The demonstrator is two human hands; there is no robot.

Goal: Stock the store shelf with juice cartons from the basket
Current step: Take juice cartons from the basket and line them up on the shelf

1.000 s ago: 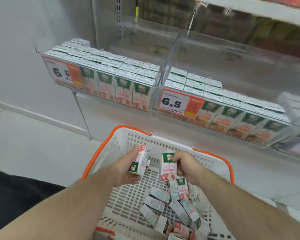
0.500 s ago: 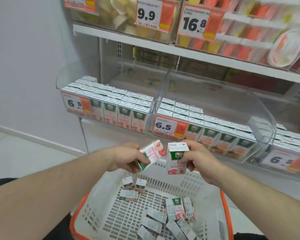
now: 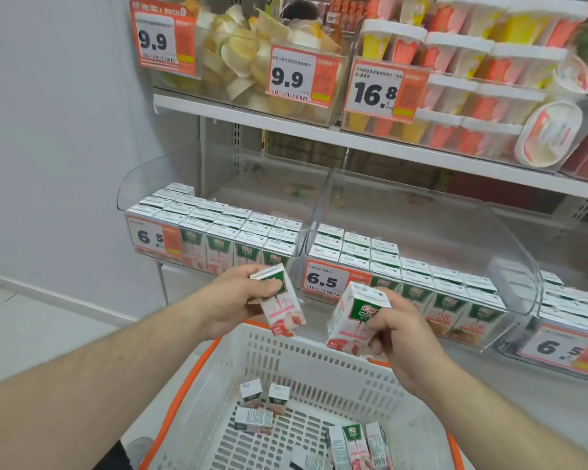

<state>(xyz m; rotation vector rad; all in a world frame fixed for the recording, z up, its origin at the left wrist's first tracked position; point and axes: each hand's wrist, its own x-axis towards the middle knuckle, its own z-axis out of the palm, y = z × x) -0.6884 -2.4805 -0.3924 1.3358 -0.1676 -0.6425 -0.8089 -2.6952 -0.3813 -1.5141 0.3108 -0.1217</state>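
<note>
Left hand is gripping 1 juice carton, thumb across the green top, fingers curled behind, carton tilting w/ bottom corner hanging over the basket rim. Right hand is pinching a 2nd carton by its side, fingertips only, also tilting. Both cartons are hovering above the basket, in front of and below the shelf bins, not touching either. Left bin is looking packed across the front rows; middle bin is showing open space behind its rows, so prob. the target, imo. Risks: right-hand pinch is looking shallow, so the carton may be slipping out on the reach and dropping back onto the loose cartons in the basket. Clear bin wall is curving up high at the front, so a tilted carton could be clipping it or knocking the front row over. 2 hands moving at once means less aim per hand; label could be ending up facing wrong. Both cartons look like the peach kind, but I can't tell which bin matches.
</note>
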